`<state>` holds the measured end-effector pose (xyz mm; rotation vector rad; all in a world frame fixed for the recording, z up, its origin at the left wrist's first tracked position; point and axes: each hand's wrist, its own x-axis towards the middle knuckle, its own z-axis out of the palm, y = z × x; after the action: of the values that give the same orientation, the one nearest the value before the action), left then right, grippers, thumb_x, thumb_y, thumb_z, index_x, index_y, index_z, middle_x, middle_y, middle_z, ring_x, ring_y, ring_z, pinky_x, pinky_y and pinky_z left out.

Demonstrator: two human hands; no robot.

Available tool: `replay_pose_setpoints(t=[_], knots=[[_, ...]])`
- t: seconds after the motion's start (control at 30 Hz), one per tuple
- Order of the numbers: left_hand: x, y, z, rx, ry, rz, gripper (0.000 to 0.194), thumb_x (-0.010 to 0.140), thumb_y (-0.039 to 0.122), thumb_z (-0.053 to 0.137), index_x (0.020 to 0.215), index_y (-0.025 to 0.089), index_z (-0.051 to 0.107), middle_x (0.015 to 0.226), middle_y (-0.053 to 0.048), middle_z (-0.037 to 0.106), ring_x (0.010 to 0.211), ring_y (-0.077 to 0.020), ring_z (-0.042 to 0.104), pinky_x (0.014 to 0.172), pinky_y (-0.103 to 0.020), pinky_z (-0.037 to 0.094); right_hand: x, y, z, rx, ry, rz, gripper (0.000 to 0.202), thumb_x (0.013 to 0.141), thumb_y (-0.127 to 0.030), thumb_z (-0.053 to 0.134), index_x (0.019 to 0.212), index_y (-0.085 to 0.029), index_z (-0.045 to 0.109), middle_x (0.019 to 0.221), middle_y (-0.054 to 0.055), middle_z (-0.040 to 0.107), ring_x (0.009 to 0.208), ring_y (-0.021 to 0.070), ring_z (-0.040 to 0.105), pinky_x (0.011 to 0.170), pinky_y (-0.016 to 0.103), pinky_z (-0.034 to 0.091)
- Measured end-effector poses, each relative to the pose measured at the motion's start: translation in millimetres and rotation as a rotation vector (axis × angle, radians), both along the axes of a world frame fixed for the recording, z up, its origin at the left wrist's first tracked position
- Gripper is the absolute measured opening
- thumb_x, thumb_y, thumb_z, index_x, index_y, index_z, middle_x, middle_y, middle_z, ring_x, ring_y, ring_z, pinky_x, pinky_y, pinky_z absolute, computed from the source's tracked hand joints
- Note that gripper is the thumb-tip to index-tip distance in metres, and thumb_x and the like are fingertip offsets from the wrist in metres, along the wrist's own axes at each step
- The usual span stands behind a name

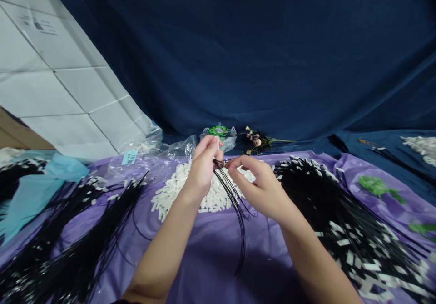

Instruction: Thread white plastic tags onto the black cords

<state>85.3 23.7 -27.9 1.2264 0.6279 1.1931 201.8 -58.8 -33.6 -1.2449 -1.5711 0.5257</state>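
My left hand [201,167] is closed on a bunch of thin black cords [233,199], which hang down in loops between my hands. A small white piece [217,144] shows at its fingertips. My right hand [260,186] sits just to the right, thumb and forefinger pinched at the upper part of the cords. Fingers partly hide what lies between the two hands. Below and behind them spreads a heap of small white pieces [173,190] on a purple plastic sheet [204,254].
Black cord bundles with white ends lie at the left [98,245] and the right [309,195]. Behind are clear plastic bags [180,148], a green round item [218,130] and artificial flowers [256,139]. White boxes [68,90] and a dark blue cloth [259,54] stand behind.
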Motion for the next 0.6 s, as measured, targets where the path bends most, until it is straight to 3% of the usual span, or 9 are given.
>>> replay_pose_setpoints(t=[0.17, 0.4, 0.6], knots=[[-2.1, -0.2, 1.8, -0.013, 0.023, 0.048, 0.025, 0.09, 0.039, 0.055, 0.077, 0.018, 0.048, 0.051, 0.007, 0.028, 0.043, -0.0055, 0.027, 0.043, -0.017, 0.021, 2.7, 4.0, -4.1, 0.048, 0.148, 0.184, 0.017, 0.089, -0.013, 0.054, 0.088, -0.02, 0.07, 0.104, 0.003, 0.069, 0.104, 0.0152, 0.063, 0.096, 0.029, 0.045], [-2.3, -1.5, 3.1, -0.014, 0.028, 0.056, 0.023, 0.091, 0.036, 0.053, 0.077, 0.018, 0.048, 0.048, 0.007, 0.029, 0.043, -0.0052, 0.028, 0.045, -0.016, 0.024, -0.6, 3.7, -6.1, 0.072, 0.111, 0.092, 0.011, 0.08, -0.013, 0.068, 0.087, -0.021, 0.07, 0.098, 0.001, 0.071, 0.099, 0.0152, 0.064, 0.095, 0.03, 0.046], [-2.7, -0.4, 4.0, 0.001, 0.026, 0.047, 0.023, 0.091, 0.035, 0.053, 0.077, 0.018, 0.048, 0.049, 0.007, 0.03, 0.043, -0.0054, 0.03, 0.046, -0.016, 0.026, -1.4, 4.8, -6.9, 0.076, 0.053, 0.034, 0.006, 0.081, -0.015, 0.065, 0.081, -0.019, 0.071, 0.099, 0.003, 0.071, 0.097, 0.0155, 0.064, 0.091, 0.03, 0.047]])
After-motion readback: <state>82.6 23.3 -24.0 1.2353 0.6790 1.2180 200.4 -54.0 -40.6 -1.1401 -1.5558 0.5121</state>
